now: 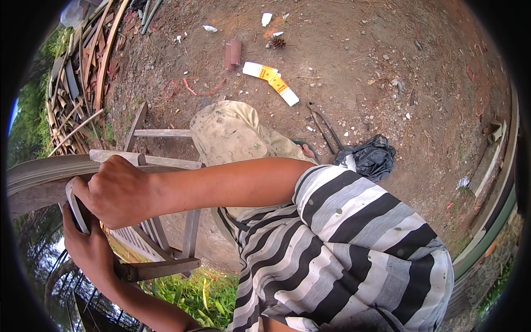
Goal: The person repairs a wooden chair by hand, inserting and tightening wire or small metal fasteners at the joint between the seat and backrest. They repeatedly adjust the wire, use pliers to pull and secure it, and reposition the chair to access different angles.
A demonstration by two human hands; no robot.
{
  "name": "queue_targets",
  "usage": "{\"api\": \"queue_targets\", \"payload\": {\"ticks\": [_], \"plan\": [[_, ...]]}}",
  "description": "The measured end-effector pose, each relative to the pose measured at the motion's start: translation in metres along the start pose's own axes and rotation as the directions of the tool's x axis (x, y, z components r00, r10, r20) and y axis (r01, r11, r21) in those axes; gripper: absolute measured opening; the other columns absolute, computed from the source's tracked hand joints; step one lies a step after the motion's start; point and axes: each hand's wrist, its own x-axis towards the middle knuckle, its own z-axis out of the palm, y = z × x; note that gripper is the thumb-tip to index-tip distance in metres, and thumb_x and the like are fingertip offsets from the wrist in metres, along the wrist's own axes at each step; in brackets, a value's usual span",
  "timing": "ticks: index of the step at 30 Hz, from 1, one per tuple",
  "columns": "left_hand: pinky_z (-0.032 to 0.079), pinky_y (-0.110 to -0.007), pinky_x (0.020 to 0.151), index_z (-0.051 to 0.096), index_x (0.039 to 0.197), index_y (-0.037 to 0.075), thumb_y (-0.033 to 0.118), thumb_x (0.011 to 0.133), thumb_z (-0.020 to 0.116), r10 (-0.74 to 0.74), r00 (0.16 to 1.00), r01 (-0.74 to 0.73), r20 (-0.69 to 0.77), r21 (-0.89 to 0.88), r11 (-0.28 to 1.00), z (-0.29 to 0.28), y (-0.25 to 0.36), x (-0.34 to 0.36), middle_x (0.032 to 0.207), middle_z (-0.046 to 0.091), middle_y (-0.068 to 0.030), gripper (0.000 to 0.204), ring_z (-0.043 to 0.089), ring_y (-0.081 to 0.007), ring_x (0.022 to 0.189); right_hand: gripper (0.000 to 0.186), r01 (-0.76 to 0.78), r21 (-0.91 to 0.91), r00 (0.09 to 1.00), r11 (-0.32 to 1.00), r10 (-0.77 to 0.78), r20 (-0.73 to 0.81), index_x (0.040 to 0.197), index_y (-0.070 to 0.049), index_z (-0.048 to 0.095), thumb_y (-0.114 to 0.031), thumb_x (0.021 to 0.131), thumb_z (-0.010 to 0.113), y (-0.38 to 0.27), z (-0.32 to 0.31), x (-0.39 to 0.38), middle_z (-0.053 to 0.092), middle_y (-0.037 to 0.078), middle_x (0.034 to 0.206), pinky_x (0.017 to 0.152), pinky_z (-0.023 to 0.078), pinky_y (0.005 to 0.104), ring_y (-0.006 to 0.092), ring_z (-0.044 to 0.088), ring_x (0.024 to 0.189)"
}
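Both hands meet at the far left, beside a weathered wooden chair (160, 265). My right hand (119, 191) reaches across my body with its fingers curled closed. A thin, flat piece with a pale grey edge (78, 209) shows between the two hands; its exact kind I cannot make out. My left hand (91, 249) is just below, with its fingers wrapped round the lower part of that piece. The hands partly cover the chair's curved grey top rail (50, 171). Slats and a short wooden arm of the chair show below my right wrist.
Scrap wood (83, 72) is heaped at the upper left. Yellow-and-white packages (271, 80), brown rolls (233, 53) and red string (202, 91) lie on the dirt ground. Further right are a dark long-handled tool (325, 128) and a black plastic bag (369, 157). Plants (204, 293) grow below the chair.
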Motion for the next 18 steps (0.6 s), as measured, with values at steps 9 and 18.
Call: {"api": "queue_targets", "payload": {"ticks": [9,18], "plan": [[0.050,-0.045,0.091,0.060,0.134,-0.003,0.020,0.095,0.071,-0.043,0.996,0.052,0.081,-0.115,0.992,-0.004,0.004,-0.001,0.116,0.070,-0.0258,0.047,0.068,-0.0404,0.102,0.023,0.239,-0.082,0.967,0.968,-0.229,0.111,0.078,-0.002,0.053,-0.016,0.073,0.071,0.023,-0.027,0.020,0.055,0.010,0.047,0.038,0.042,0.0430,0.0277,0.062,0.041],[0.051,-0.046,0.090,0.058,0.137,-0.004,0.027,0.095,0.074,0.000,1.000,0.000,0.006,-0.014,1.000,-0.001,0.003,-0.002,0.116,0.071,-0.0276,0.055,0.069,-0.0416,0.105,0.027,0.125,-0.053,0.991,0.991,-0.123,0.047,0.083,-0.001,0.051,-0.015,0.069,0.070,0.015,-0.010,0.009,0.054,0.009,0.046,0.036,0.042,0.0411,0.0252,0.061,0.039]]}}
